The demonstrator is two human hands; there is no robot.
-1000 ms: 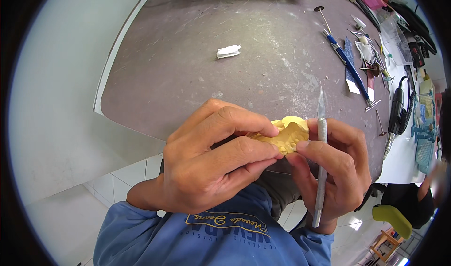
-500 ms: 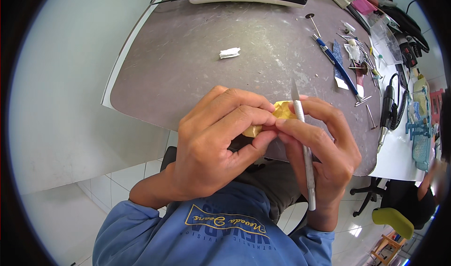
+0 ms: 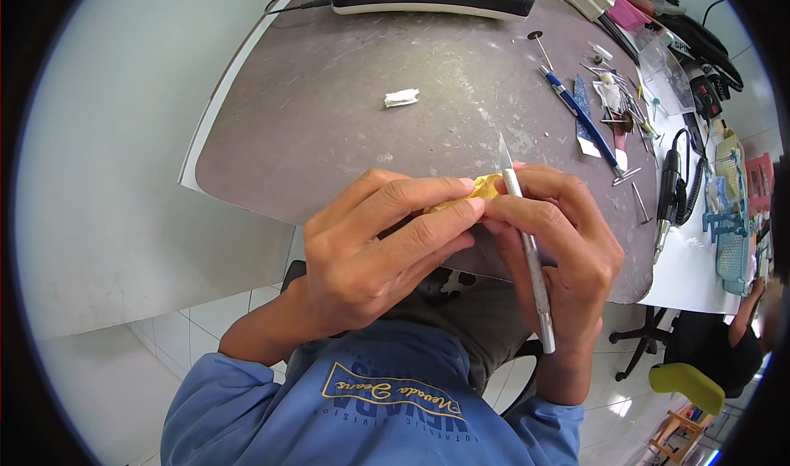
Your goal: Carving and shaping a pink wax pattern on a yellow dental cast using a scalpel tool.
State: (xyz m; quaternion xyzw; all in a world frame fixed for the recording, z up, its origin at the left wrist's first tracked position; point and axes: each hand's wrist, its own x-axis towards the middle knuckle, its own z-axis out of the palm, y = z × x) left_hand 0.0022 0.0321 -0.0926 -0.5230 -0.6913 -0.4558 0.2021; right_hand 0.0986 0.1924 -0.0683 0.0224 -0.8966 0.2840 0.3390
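Over the near edge of the table, my left hand (image 3: 362, 240) pinches a small yellow plaster model (image 3: 485, 186) between thumb and fingertips. My right hand (image 3: 572, 240) meets it from the other side, its thumb and fingertips on the model too. Held in that same right hand is a craft knife (image 3: 534, 273) with a silver handle. Its pointed blade stands up away from me, past the model and apart from it. Fingers of both hands cover most of the model, so its full shape is hidden.
A rolled white piece (image 3: 401, 97) lies on the grey-brown table mat (image 3: 288, 137). To the right are a blue pen-like tool (image 3: 580, 119), several small rotary bits (image 3: 629, 116) and a black corded handpiece (image 3: 671, 186). A white-and-black device (image 3: 432, 1) stands at the back.
My left fingers have shifted on the yellow model, thumb drawn under, and cover more of its near end. The model and knife have tilted slightly; the right hand moved a little left.
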